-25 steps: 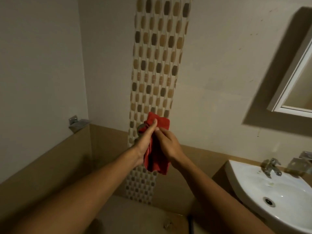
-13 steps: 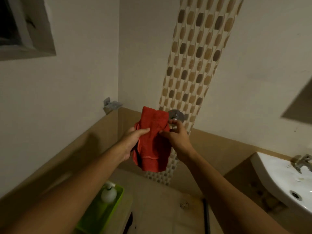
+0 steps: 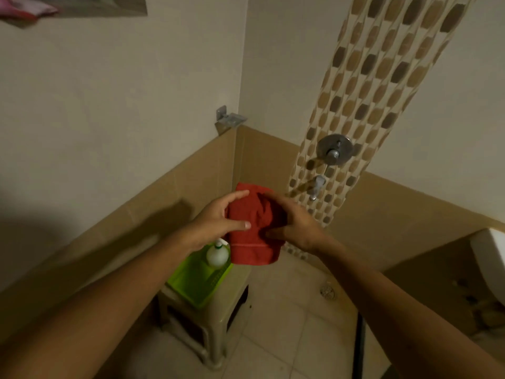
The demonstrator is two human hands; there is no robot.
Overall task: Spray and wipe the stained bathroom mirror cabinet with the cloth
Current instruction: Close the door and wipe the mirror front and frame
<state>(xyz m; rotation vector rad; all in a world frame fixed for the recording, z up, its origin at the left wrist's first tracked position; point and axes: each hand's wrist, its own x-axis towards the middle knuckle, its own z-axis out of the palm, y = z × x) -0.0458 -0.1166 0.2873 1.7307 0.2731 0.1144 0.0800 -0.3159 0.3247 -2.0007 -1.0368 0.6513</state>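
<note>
- Pinching red cloth [image 3: 251, 242] at left edge with left hand [image 3: 216, 222], thumb in front, index over top.
- Gripping right side with right hand [image 3: 297, 228], fingers curled behind.
- Held mid-air above white bottle [image 3: 217, 255] in green tray [image 3: 191, 285] on stool [image 3: 221, 313].
- Behind: shower valve [image 3: 334, 150] on mosaic strip [image 3: 382, 91]; sink [image 3: 489, 263] edge at right.

Dim, warm-toned light fills the room, its source out of view. A broad soft shadow falls across the lower left wall [image 3: 153, 220], and the right hand [image 3: 297, 228] is smeared by motion. The mosaic tile strip [image 3: 382, 77] bows (wide-angle distortion), and fine detail is soft throughout.
</note>
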